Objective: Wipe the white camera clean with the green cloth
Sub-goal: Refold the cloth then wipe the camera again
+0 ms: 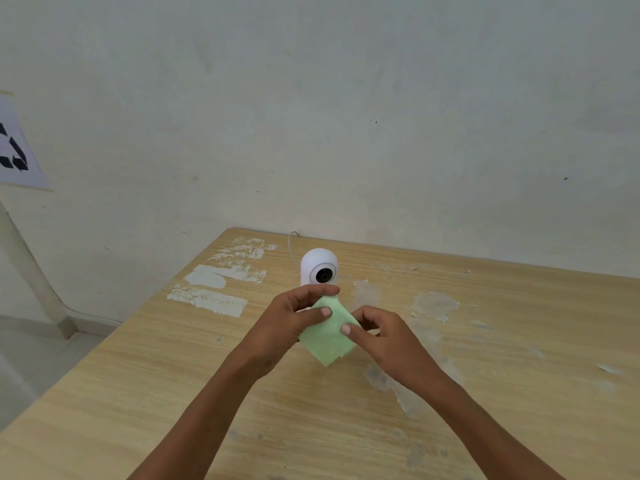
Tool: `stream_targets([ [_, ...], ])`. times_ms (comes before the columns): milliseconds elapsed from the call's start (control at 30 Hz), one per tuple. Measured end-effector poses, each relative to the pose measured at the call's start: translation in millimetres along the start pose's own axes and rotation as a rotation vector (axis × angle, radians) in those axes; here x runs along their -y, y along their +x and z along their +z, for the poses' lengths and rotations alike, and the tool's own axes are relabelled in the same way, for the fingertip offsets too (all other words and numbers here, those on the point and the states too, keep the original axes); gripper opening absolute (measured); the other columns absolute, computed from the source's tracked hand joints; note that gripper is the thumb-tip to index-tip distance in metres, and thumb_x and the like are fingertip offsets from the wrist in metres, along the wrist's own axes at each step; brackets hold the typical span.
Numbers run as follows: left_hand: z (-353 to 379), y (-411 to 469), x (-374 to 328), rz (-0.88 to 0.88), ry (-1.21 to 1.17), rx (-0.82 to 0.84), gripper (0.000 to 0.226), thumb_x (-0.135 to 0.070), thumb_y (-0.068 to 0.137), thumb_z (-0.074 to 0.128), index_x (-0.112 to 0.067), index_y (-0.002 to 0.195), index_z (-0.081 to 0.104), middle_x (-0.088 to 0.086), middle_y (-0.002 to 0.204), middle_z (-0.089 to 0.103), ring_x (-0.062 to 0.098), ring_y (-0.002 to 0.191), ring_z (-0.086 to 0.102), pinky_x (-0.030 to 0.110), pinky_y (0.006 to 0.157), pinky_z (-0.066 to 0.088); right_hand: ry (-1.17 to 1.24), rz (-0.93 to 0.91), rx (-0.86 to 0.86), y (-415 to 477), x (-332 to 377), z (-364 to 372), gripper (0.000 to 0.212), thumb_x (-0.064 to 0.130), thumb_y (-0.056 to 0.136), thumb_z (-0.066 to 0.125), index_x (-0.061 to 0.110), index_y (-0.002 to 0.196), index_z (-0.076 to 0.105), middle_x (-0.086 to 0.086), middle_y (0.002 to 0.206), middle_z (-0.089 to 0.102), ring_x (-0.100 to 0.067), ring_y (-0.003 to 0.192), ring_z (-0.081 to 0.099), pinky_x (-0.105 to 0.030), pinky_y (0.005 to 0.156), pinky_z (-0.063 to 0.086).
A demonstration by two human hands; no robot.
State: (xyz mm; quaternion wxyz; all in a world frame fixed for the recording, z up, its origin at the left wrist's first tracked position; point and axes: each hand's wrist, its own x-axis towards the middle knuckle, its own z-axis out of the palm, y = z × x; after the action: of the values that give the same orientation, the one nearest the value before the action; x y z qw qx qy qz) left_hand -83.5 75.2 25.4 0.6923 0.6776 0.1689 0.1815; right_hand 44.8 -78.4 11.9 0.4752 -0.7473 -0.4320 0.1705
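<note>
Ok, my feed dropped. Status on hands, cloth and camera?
Left hand and right hand both pinching the cloth, held above the table. Camera upright just beyond, not yet touched. Nothing in the way.

open room: tabletop (485, 341) bare left and right of the hands
in the way: white camera (318, 270) just beyond them, wall (346, 116) close behind

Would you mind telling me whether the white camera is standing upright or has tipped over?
Upright. The white camera stands on the table with its rounded top up and lens facing forward, just beyond the hands; its base is hidden behind the left hand.
</note>
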Motion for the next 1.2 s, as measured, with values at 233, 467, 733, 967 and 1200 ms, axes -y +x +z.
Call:
stream_targets([
  [233,-7.3,3.2,2.2,0.123,0.519,-0.083,0.008,-0.026,0.09,0.075,-0.024,0.098,0.076,0.0,0.105,0.072,0.014,0.095,0.069,0.032,0.081,0.056,-0.015,0.014,0.045,5.3,5.5,-8.9,0.023,0.031,0.102,0.051,0.025,0.092,0.071,-0.007,0.073,0.063,-0.019,0.062,0.051,-0.033,0.066,0.041],
  [467,-1.8,2.7,-1.0,0.037,0.214,-0.031,0.024,-0.029,0.1,0.063,-0.006,0.106,0.061,0.0,0.097,0.08,0.015,0.086,0.072,0.032,0.076,0.049,0.387,0.167,0.024,4.3,8.0,-7.2,0.029,0.038,0.093,0.066,0.013,0.109,0.067,-0.007,0.099,0.077,-0.023,0.092,0.074,-0.043,0.087,0.06],
  [733,-1.5,4.3,12.6,-0.135,-0.328,-0.066,0.024,-0.016,0.099,0.063,-0.006,0.121,0.061,0.02,0.116,0.074,0.027,0.099,0.073,0.042,0.086,0.063,0.617,0.147,-0.028,7.8,5.0,7.4,0.024,0.023,0.095,0.065,0.012,0.114,0.074,-0.013,0.113,0.076,-0.023,0.103,0.071,-0.041,0.09,0.057],
  [967,0.9,0.9,19.3,-0.125,-0.256,-0.059,0.017,-0.012,0.097,0.065,-0.01,0.114,0.064,0.015,0.104,0.076,0.023,0.09,0.073,0.036,0.08,0.062,0.561,0.098,-0.162,9.4,7.4,11.1,0.004,0.015,0.095,0.066,0.016,0.097,0.069,0.006,0.087,0.075,-0.011,0.086,0.067,-0.033,0.081,0.055],
  [1200,8.4,-4.3,18.4,-0.24,-0.233,0.12,0.034,-0.023,0.104,0.056,0.003,0.123,0.068,0.019,0.105,0.073,0.023,0.089,0.07,0.037,0.086,0.061,0.374,-0.016,-0.161,7.6,11.7,12.4,0.003,0.016,0.093,0.069,0.019,0.094,0.069,0.005,0.084,0.076,-0.007,0.078,0.067,-0.021,0.07,0.052],
])
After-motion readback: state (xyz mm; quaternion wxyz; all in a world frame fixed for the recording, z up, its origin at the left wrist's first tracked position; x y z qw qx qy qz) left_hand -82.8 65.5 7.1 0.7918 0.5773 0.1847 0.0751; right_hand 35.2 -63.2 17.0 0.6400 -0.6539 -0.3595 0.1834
